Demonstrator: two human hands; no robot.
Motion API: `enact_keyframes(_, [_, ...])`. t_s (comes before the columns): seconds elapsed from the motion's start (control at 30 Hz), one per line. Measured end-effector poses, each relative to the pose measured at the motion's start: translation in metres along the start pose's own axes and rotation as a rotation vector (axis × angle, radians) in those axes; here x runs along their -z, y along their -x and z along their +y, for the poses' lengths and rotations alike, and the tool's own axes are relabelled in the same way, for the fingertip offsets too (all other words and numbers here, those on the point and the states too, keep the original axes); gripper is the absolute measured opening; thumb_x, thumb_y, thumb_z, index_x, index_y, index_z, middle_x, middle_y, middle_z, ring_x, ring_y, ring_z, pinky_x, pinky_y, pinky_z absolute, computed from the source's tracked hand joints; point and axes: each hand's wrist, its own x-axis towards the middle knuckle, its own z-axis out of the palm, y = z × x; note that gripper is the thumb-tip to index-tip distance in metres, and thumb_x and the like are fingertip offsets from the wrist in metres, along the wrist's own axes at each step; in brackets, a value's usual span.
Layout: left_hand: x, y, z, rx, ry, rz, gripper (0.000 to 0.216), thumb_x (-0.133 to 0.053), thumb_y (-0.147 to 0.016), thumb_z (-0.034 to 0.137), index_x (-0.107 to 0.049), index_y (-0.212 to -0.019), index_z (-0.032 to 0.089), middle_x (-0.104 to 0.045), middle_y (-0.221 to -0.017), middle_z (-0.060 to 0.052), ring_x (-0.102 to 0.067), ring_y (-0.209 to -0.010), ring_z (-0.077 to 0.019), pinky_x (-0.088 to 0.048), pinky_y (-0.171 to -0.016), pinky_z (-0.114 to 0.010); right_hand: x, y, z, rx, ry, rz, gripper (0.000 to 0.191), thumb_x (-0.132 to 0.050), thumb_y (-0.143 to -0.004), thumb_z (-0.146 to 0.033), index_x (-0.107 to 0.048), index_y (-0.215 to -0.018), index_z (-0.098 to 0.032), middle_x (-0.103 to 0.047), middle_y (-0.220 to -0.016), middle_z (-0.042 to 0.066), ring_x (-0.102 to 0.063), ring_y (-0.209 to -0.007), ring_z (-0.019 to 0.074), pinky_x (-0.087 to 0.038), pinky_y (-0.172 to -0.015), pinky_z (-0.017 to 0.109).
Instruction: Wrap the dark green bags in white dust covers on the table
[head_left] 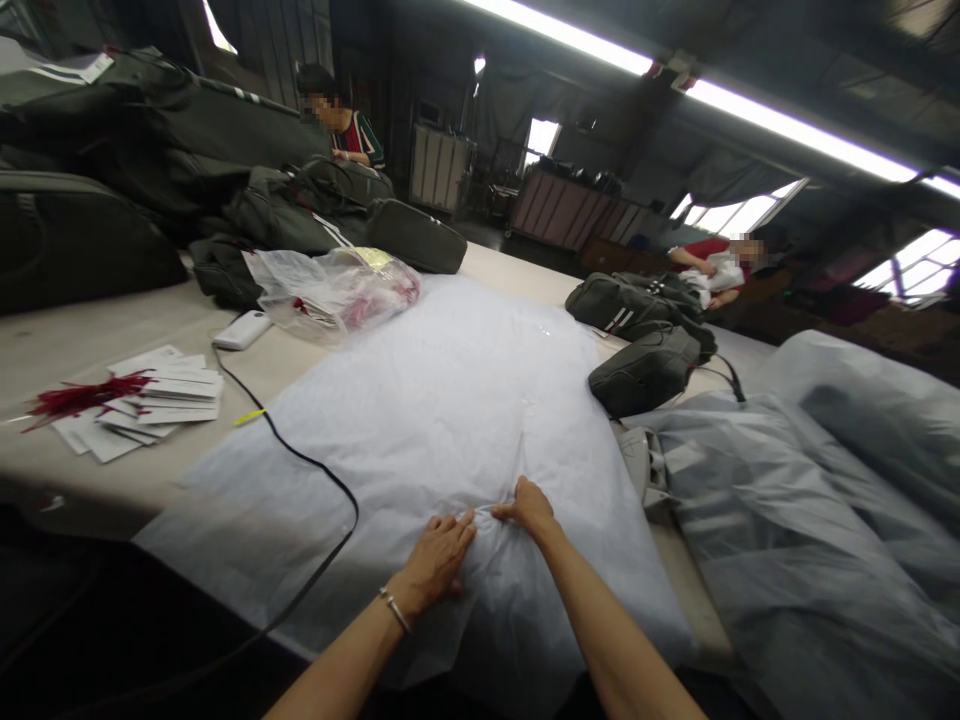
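Note:
A large, thin white plastic sheet [465, 400] lies spread over the table and hangs down past its near edge. Whether it is a single layer or a flat bag, I cannot tell. My left hand [439, 558], with a bracelet at the wrist, has its fingers bent and closed on the plastic near the front edge. Just to the right, my right hand [531, 505] pinches the same plastic between thumb and fingers. Creases run out from between the two hands. A dark cable [330, 475] crosses the left part of the sheet.
White tags with red strings [161, 400] lie left, near a white device [242, 330] and a clear bag [337, 290]. Dark bags [645, 370] stand at right and are piled [82, 240] at left. Plastic-covered goods [810, 500] fill the right. Two people work farther back.

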Motion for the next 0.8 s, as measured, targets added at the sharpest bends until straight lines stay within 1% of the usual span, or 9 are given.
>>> enact_keyframes(0.1, [0.001,0.000,0.000,0.001,-0.002,0.001,0.094,-0.090,-0.055,0.026,-0.040,-0.134,0.022,-0.035,-0.155,-0.013,-0.044,-0.128,-0.0340,-0.036,-0.107,-0.050,0.007,0.002,0.000,0.004,-0.037,-0.035,0.052,-0.089,-0.044,-0.028,-0.048,-0.075,-0.021,-0.064,-0.085,0.005,-0.063,-0.093,0.0268,-0.045,-0.068,0.029])
enact_keyframes(0.17, [0.001,-0.001,0.000,0.000,-0.003,-0.001,0.094,-0.090,-0.056,0.026,-0.039,-0.135,0.023,-0.035,-0.155,-0.012,-0.044,-0.130,-0.0337,-0.036,-0.108,-0.050,0.017,0.002,0.001,-0.002,-0.096,-0.102,0.049,-0.088,-0.046,-0.029,-0.051,-0.077,-0.020,-0.062,-0.075,0.000,-0.063,-0.079,0.0223,-0.045,-0.060,0.027])
enact_keyframes(0.27, [0.000,-0.001,-0.001,0.001,-0.001,-0.004,0.093,-0.089,-0.057,0.026,-0.039,-0.135,0.026,-0.035,-0.155,-0.012,-0.044,-0.131,-0.0339,-0.036,-0.107,-0.050,0.038,0.002,0.007,-0.009,-0.214,-0.193,0.044,-0.086,-0.048,-0.025,-0.057,-0.081,-0.019,-0.059,-0.066,-0.004,-0.057,-0.058,0.0148,-0.041,-0.049,0.024])
enact_keyframes(0.37, [0.000,-0.001,0.000,0.006,0.005,-0.006,0.093,-0.089,-0.056,0.024,-0.039,-0.135,0.027,-0.035,-0.155,-0.011,-0.043,-0.131,-0.0344,-0.036,-0.107,-0.051,0.060,0.004,0.013,0.015,-0.340,-0.193,0.034,-0.082,-0.053,-0.022,-0.060,-0.079,-0.017,-0.058,-0.062,-0.006,-0.053,-0.053,0.0101,-0.035,-0.045,0.020])
enact_keyframes(0.43, [0.000,-0.001,0.000,0.007,0.010,-0.007,0.094,-0.089,-0.055,0.022,-0.039,-0.134,0.027,-0.035,-0.155,-0.011,-0.043,-0.131,-0.0342,-0.035,-0.107,-0.051,0.065,0.008,0.014,0.030,-0.427,-0.178,0.023,-0.078,-0.060,-0.024,-0.060,-0.073,-0.017,-0.057,-0.058,-0.005,-0.052,-0.053,0.0093,-0.032,-0.043,0.018])
enact_keyframes(0.53, [0.001,-0.001,0.000,0.012,0.018,-0.007,0.094,-0.089,-0.055,0.022,-0.040,-0.134,0.026,-0.035,-0.155,-0.010,-0.044,-0.130,-0.0336,-0.036,-0.107,-0.050,0.051,0.014,0.009,0.026,-0.575,-0.204,0.017,-0.072,-0.068,-0.029,-0.061,-0.072,-0.017,-0.061,-0.062,-0.002,-0.058,-0.057,0.0099,-0.037,-0.046,0.018])
enact_keyframes(0.67, [0.003,0.000,0.000,0.024,0.013,-0.015,0.092,-0.089,-0.055,0.021,-0.041,-0.133,0.026,-0.034,-0.156,-0.009,-0.045,-0.128,-0.0338,-0.036,-0.107,-0.050,0.008,0.017,-0.004,-0.049,-0.743,-0.234,0.014,-0.067,-0.076,-0.029,-0.060,-0.077,-0.017,-0.065,-0.067,0.000,-0.064,-0.062,0.0110,-0.051,-0.057,0.021])
enact_keyframes(0.73, [0.003,0.000,0.000,0.029,0.009,-0.022,0.092,-0.089,-0.054,0.021,-0.042,-0.133,0.026,-0.034,-0.156,-0.009,-0.046,-0.127,-0.0337,-0.036,-0.107,-0.051,-0.005,0.015,-0.007,-0.092,-0.783,-0.212,0.014,-0.067,-0.075,-0.027,-0.058,-0.076,-0.016,-0.065,-0.066,0.001,-0.064,-0.060,0.0117,-0.052,-0.057,0.023])
enact_keyframes(0.8, [0.005,0.000,0.001,0.036,0.009,-0.030,0.091,-0.090,-0.054,0.022,-0.044,-0.132,0.025,-0.034,-0.156,-0.010,-0.047,-0.126,-0.0342,-0.037,-0.107,-0.053,-0.004,0.012,0.000,-0.117,-0.798,-0.173,0.015,-0.067,-0.074,-0.028,-0.059,-0.078,-0.016,-0.067,-0.069,0.003,-0.063,-0.056,0.0124,-0.050,-0.050,0.022])
